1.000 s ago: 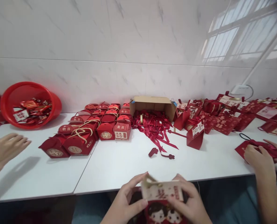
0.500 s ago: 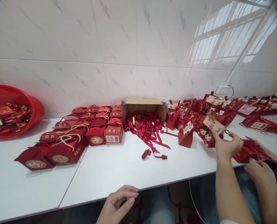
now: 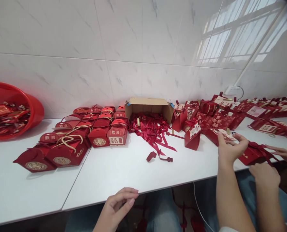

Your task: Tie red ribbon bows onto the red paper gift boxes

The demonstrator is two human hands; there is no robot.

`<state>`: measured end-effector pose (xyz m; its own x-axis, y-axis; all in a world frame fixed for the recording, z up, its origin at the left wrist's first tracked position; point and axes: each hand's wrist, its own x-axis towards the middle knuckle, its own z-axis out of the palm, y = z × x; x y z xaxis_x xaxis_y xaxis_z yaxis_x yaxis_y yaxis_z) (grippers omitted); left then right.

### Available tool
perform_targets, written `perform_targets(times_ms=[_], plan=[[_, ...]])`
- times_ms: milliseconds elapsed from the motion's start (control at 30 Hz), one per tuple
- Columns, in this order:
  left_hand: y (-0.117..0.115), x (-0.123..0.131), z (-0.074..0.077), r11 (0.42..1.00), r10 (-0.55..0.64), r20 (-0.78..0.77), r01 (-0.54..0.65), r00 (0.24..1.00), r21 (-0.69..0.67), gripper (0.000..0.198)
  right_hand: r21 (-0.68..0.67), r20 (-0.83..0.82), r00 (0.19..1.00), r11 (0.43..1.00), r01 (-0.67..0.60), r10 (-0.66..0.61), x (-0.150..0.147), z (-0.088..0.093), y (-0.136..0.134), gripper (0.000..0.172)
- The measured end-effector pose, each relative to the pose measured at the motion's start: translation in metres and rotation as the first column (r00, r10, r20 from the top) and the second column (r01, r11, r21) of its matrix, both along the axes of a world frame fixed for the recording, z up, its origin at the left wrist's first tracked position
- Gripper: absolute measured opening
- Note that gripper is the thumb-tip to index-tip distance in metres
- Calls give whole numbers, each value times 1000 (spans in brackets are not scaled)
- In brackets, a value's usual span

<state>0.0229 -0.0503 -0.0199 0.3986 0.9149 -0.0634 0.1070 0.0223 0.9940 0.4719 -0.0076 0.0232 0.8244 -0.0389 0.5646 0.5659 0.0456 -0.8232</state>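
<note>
My right hand [image 3: 231, 148] is at the right of the white table, its thumb and fingers at a red gift box [image 3: 212, 137] with a cream label. That box is tilted over, and my hand hides part of it. My left hand [image 3: 120, 206] rests at the table's front edge, fingers loosely bent and apart, holding nothing. Ahead of it lie two small dark red straps [image 3: 151, 156] with flower-shaped ends. Standing between my hands, further back, is another red box [image 3: 193, 138] with a slanted cream top.
An open cardboard box [image 3: 148, 101] spills red ribbons [image 3: 155, 138]. Red boxes with cord [image 3: 68, 154] stand at left, near a red tub [image 3: 35, 111] of wrapped sweets. At right, another person's hand [image 3: 265, 174] is near a ribboned red box [image 3: 252, 154]; more boxes [image 3: 264, 112] stand behind.
The cream-labelled gift box at my right hand has gone from fairly upright to tilted over, lower among the others. My left hand has shifted slightly left in view.
</note>
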Motion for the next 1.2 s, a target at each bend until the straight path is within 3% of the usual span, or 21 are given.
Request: perform_targets(times_ms=[100,200,233,300,333,400,467,600,767,833,1000,1100,1167,1200], plan=[[0,-3,-3,1000,8,2,-8,1000,13,25,-40,65,995,996,-78,81,-22,-8,6,58],[-1,-4,0,999,34,1,-34,999,20,26,-202,80,953,941,-272,292,-63,-20,16,48],[-1,-5,2,999,48,0,-48,999,22,27,-276,84,908,885,-375,411,-79,-25,20,41],[-2,-7,6,996,88,-9,-88,996,19,28,-445,96,744,697,-562,661,-112,-36,25,32],[-2,-9,9,993,119,-19,-118,993,15,28,-550,78,669,592,-589,739,-128,-42,27,31],[-2,-15,13,980,201,-48,-201,978,15,31,-756,-11,587,377,-535,810,-152,-52,28,32],[0,-24,16,960,281,-79,-280,956,29,33,-835,-82,573,258,-486,815,-168,-60,29,30],[3,-41,17,934,358,-112,-355,927,41,37,-876,-115,597,202,-438,794,-180,-67,34,34],[0,-40,17,923,383,-103,-385,918,2,44,-905,-135,590,143,-400,796,-181,-62,49,21],[-1,-37,14,927,374,-97,-376,922,-4,44,-895,-122,606,177,-409,786,-179,-55,54,23],[3,-37,-4,937,348,-57,-347,936,36,46,-795,-54,605,332,-507,795,-178,-23,46,29],[3,-35,-12,944,321,-91,-310,943,115,42,-694,-41,469,313,-649,882,-197,-4,15,20],[0,-29,-10,927,334,-129,-301,934,222,44,-501,-57,159,109,-859,986,-222,6,-14,17],[-3,-24,-8,914,340,-136,-293,930,282,48,-443,-69,33,-1,-896,997,-237,9,-28,18]])
